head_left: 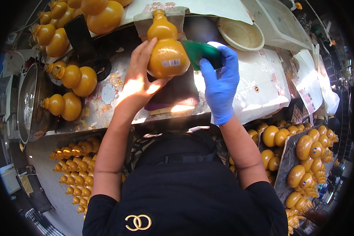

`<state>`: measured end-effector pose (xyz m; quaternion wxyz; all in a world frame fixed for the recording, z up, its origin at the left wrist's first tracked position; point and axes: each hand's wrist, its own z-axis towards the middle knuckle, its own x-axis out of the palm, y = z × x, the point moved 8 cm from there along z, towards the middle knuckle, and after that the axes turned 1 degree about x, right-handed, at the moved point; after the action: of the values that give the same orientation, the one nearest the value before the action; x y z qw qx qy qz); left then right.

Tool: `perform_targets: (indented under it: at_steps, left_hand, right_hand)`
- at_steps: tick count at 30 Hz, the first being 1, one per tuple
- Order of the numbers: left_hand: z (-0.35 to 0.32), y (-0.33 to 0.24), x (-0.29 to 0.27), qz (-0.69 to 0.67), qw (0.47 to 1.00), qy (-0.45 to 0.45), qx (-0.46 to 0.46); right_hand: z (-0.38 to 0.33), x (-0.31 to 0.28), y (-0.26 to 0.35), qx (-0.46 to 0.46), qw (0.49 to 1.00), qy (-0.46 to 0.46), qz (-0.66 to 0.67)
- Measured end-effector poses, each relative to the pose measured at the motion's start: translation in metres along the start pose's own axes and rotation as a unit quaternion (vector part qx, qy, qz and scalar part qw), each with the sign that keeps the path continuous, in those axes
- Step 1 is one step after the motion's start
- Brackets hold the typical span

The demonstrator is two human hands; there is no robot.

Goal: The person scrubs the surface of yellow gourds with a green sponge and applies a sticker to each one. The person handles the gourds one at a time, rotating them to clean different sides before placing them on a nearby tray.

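Observation:
A glossy amber gourd-shaped bottle (164, 49) with a pale barcode label near its base is tilted over the table, its narrow neck pointing away from me. Bare, my left hand (139, 67) grips the bottle's left side, thumb under the base and fingers along the waist. My right hand (223, 78), in a blue glove, pinches a dark green, thin-edged piece (200, 53) between thumb and fingers. The green piece's left edge reaches the bottle's right side; whether it touches cannot be told. Behind the bottle's neck lies a grey-brown cloth (180, 17).
Several similar gourds (76, 80) lie on the table at left, beside a round metal pan (28, 102). A cream basin (240, 34) and a pale plastic tub (277, 21) stand at the back right. Below the table, more gourds (76, 169) stand in rows on both sides.

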<state>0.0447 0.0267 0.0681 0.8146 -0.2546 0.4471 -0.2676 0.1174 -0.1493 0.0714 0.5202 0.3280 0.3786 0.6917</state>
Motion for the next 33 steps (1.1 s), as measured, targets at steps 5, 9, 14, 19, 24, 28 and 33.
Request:
perform_targets:
  at_steps: [5,9,14,19,24,28,33]
  left_hand:
    - [-0.017,0.021,0.016,0.000,0.999,-0.025,-0.038]
    - [-0.020,0.027,0.019,-0.007,0.998,-0.032,-0.055]
    - [-0.022,0.037,0.022,-0.008,0.998,-0.035,-0.060]
    - [-0.022,0.045,0.028,-0.087,0.991,0.032,-0.095]
    - [-0.013,0.050,0.029,-0.529,0.813,0.017,-0.243]
    - [-0.005,0.045,0.040,-0.387,0.890,-0.036,-0.239]
    - [-0.007,0.044,0.043,-0.442,0.859,-0.045,-0.253]
  right_hand:
    - [-0.002,-0.003,-0.033,0.161,0.986,0.009,0.028]
    - [-0.017,0.024,0.031,-0.189,0.965,0.068,-0.168]
    - [-0.049,0.065,0.035,-0.278,0.897,0.209,-0.272]
    - [-0.044,0.061,0.019,-0.136,0.956,0.205,-0.162]
    - [-0.016,0.023,-0.016,0.132,0.990,0.038,-0.030]
    - [-0.018,0.012,-0.055,0.240,0.968,0.047,-0.049]
    - [-0.014,-0.004,-0.050,0.276,0.961,0.020,-0.004]
